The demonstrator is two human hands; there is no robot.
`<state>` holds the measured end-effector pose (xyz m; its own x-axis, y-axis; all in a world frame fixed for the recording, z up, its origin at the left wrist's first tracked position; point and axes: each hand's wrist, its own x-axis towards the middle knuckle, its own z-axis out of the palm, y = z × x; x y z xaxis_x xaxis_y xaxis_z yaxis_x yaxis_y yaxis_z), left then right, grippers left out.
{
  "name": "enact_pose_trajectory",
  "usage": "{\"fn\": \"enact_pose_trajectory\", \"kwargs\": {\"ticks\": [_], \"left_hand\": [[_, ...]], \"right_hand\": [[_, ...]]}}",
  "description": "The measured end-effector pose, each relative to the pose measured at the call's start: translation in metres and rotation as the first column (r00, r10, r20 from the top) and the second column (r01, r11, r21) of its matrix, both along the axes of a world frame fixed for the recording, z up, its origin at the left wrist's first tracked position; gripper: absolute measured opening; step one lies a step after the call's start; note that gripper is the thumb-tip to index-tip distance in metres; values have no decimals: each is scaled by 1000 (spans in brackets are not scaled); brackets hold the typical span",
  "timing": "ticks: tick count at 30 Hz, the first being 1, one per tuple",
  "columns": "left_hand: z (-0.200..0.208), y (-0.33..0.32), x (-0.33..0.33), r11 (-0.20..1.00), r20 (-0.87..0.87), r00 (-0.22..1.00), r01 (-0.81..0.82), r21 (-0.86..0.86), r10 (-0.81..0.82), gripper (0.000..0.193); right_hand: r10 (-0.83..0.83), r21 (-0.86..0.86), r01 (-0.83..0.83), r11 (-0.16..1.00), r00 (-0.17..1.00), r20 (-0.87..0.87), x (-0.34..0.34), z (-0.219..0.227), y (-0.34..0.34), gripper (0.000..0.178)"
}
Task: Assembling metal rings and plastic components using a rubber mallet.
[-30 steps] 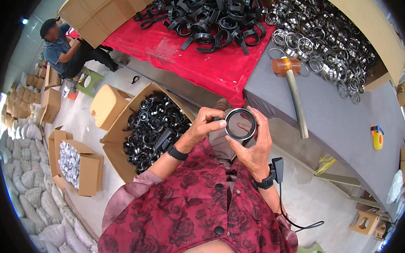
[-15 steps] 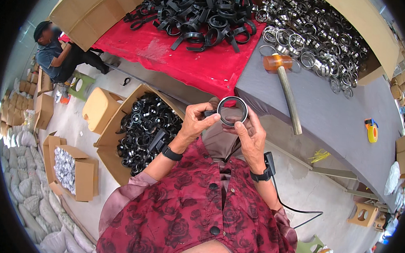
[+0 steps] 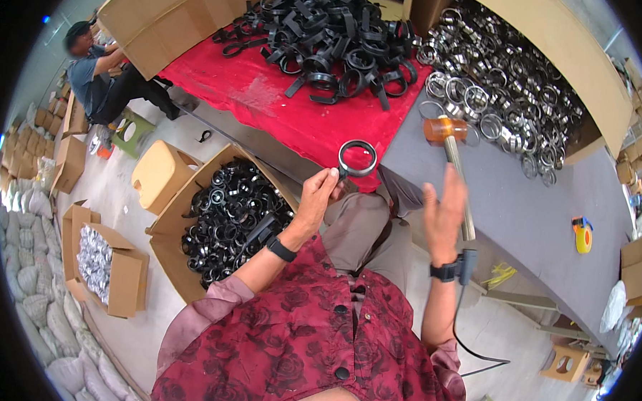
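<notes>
My left hand (image 3: 317,199) grips the short handle of a black ring with a handle (image 3: 358,159); a shiny metal band shows inside the ring. It is held up at the front edge of the red cloth (image 3: 240,89). Apart from it, my right hand (image 3: 446,217) is raised with its fingers stretched out and nothing in it. Beyond those fingers lies a mallet (image 3: 445,130) with an amber head and a wooden handle, on the grey-covered table (image 3: 529,202).
Black handled rings (image 3: 328,43) are heaped on the red cloth, metal rings (image 3: 505,94) to their right. A carton (image 3: 168,244) of black parts stands at my left, beside a yellow stool (image 3: 161,175). A tape dispenser (image 3: 583,235) lies right. Another person (image 3: 93,83) sits far left.
My right hand has let go of the ring and moved right, toward the mallet's handle. My left hand keeps the ring by its handle alone. The other person's arms have risen.
</notes>
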<state>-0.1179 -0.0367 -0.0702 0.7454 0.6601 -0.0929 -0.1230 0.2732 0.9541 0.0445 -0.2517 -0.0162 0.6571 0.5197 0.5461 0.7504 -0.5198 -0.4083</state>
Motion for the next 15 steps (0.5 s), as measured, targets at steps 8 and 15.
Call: {"fn": "enact_pose_trajectory", "kwargs": {"ticks": [8, 15], "left_hand": [[-32, 16, 36, 988, 71, 986, 148, 41, -151, 24], [-41, 14, 41, 984, 45, 986, 154, 90, -159, 25]], "right_hand": [[-153, -423, 17, 906, 945, -289, 86, -10, -39, 56], [470, 478, 122, 870, 87, -878, 47, 27, -13, 74]]}}
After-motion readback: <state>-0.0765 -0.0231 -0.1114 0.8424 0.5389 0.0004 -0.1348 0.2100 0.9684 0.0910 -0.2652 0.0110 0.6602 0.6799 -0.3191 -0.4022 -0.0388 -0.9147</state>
